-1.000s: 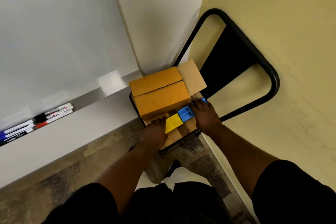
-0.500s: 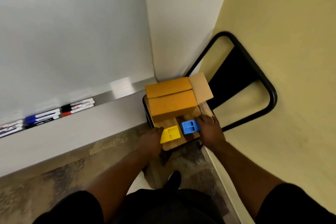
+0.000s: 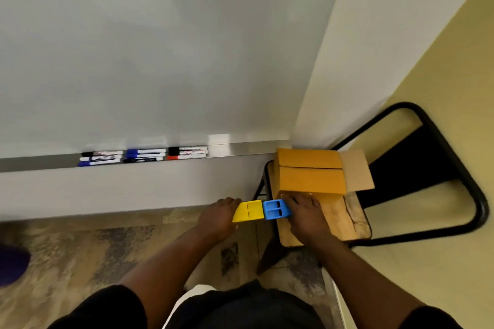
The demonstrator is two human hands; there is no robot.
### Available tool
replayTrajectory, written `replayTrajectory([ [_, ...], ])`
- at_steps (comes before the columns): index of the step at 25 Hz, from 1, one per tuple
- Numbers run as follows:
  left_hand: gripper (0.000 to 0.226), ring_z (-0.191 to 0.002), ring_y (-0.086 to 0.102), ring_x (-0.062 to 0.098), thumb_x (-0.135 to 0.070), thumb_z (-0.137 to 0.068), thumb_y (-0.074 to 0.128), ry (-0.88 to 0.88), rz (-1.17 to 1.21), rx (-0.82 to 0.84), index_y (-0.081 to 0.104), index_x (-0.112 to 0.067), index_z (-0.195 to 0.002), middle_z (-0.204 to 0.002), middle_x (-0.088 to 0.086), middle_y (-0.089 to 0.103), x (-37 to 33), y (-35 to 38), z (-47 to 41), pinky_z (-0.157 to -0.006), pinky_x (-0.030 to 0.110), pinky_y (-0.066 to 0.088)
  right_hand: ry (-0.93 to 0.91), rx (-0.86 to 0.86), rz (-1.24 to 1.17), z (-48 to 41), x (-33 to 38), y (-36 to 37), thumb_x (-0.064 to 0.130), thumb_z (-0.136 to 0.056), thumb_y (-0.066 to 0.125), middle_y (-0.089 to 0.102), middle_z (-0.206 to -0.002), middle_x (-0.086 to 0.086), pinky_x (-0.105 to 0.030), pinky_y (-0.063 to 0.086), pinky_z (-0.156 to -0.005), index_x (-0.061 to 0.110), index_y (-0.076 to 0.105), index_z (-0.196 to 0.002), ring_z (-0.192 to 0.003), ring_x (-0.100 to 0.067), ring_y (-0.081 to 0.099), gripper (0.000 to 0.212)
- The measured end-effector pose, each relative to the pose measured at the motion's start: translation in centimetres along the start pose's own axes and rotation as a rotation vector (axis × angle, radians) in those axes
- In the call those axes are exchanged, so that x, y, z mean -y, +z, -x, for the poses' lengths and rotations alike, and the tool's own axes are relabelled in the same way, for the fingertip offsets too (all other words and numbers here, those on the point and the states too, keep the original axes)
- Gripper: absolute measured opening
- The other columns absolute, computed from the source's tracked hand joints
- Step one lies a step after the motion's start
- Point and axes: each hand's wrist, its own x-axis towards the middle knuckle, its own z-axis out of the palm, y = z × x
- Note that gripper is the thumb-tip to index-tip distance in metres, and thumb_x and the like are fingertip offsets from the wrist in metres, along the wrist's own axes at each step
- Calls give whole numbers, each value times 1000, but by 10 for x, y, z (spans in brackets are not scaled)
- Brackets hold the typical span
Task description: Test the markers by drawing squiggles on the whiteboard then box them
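Observation:
Several markers (image 3: 144,156) with black, blue and red caps lie in pairs on the metal tray (image 3: 240,149) under the blank whiteboard (image 3: 147,48). An orange cardboard box (image 3: 311,172), one flap open, sits on a wooden stool (image 3: 339,218) to the right of the tray. My left hand (image 3: 219,218) is shut on a yellow plastic block (image 3: 248,211). My right hand (image 3: 304,218) is shut on a blue plastic block (image 3: 276,209). The two blocks touch side by side, just off the stool's left edge and below the tray.
The stool has a black metal frame (image 3: 454,168) and stands in the corner against a yellow wall (image 3: 441,75). Patterned carpet (image 3: 80,248) covers the floor. A dark purple object (image 3: 10,266) sits at the far left edge.
The view swung left, bringing more markers into sight. Both hands have carried the yellow and blue blocks off the stool seat to its left edge.

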Motion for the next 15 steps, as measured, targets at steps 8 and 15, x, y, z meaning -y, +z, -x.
replayTrajectory([
  [8, 68, -121, 51, 22, -34, -86, 67, -75, 53, -52, 37, -23, -146, -138, 3, 53, 122, -25, 42, -96, 35, 44, -105, -13, 41, -50, 122, 16, 27, -81, 72, 57, -134, -3, -46, 36, -110, 22, 51, -140, -127, -27, 51, 63],
  [15, 68, -122, 51, 23, -32, -87, 68, -112, 65, -70, 38, -21, -147, -139, 4, 52, 253, -46, 88, -99, 38, 43, -161, 45, 8, -97, 253, 37, 23, -90, 64, 45, -146, 2, -42, 22, -120, 27, 37, -150, -137, -21, 38, 66],
])
